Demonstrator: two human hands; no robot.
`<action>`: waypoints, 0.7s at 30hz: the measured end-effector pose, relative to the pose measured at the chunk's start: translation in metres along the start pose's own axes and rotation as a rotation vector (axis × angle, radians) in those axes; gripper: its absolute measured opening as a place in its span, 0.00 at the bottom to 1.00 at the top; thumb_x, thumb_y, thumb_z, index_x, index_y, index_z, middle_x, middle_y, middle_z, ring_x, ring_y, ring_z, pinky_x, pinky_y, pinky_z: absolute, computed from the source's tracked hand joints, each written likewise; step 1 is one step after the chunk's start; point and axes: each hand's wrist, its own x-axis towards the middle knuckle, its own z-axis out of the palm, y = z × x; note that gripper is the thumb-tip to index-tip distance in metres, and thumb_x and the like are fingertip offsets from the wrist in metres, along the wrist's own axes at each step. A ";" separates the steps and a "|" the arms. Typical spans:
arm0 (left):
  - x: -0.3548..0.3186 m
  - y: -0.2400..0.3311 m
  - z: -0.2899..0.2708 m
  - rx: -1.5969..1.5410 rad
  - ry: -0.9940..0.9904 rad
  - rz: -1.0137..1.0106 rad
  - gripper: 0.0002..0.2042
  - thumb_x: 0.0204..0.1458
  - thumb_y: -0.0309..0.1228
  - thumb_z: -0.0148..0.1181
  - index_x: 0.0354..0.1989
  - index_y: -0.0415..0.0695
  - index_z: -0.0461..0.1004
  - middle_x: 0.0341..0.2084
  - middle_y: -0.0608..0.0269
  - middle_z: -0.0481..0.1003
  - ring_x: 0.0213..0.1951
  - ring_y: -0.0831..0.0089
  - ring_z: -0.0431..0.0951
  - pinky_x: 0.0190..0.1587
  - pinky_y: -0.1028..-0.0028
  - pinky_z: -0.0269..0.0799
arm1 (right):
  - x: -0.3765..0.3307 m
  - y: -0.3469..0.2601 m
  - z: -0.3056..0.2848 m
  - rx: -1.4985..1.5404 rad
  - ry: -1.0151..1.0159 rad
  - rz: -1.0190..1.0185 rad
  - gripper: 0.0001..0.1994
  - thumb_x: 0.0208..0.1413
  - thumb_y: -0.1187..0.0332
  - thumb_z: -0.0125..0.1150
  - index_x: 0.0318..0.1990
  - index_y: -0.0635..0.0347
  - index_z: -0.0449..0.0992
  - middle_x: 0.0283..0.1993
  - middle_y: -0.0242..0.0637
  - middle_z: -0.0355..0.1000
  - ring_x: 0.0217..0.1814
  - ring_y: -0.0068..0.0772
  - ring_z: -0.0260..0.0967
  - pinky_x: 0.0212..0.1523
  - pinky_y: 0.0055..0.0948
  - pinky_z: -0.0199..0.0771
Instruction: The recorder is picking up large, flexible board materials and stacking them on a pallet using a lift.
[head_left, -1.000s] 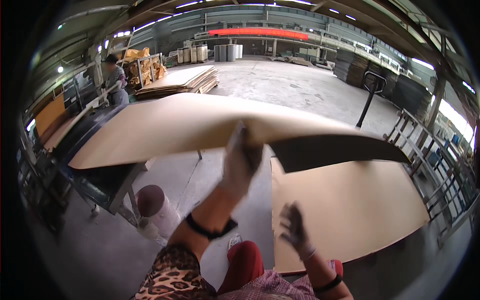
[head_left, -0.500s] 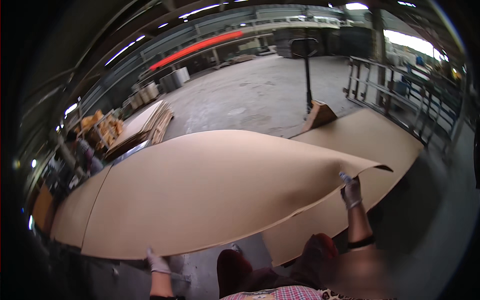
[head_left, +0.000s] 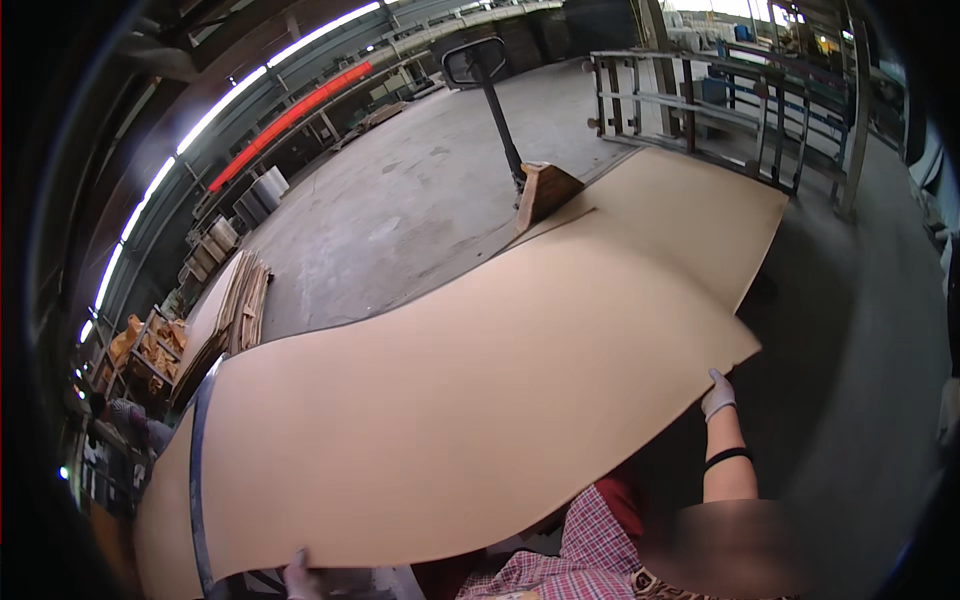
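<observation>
My gloved left hand (head_left: 298, 574) and right hand (head_left: 717, 397) grip the edges of a big, thin, floppy board sheet (head_left: 480, 400), held wide apart.

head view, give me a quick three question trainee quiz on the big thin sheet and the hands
1. True or false: the right hand grips the thin tan sheet at its right edge.
2. Where does the left hand hold it? A) near edge, lower left B) far corner C) not at all
3. What stands at the far end of the sheet stack?

Key: 1 true; 2 A; 3 a pallet jack.
</observation>
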 end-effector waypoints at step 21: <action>-0.018 -0.106 0.355 1.849 -0.261 1.233 0.22 0.54 0.41 0.42 0.57 0.50 0.55 0.55 0.58 0.59 0.55 0.65 0.61 0.54 0.65 0.59 | 0.078 0.041 0.023 -0.816 0.108 -0.472 0.15 0.43 0.70 0.59 0.39 0.69 0.71 0.36 0.41 0.71 0.34 0.33 0.66 0.41 0.33 0.68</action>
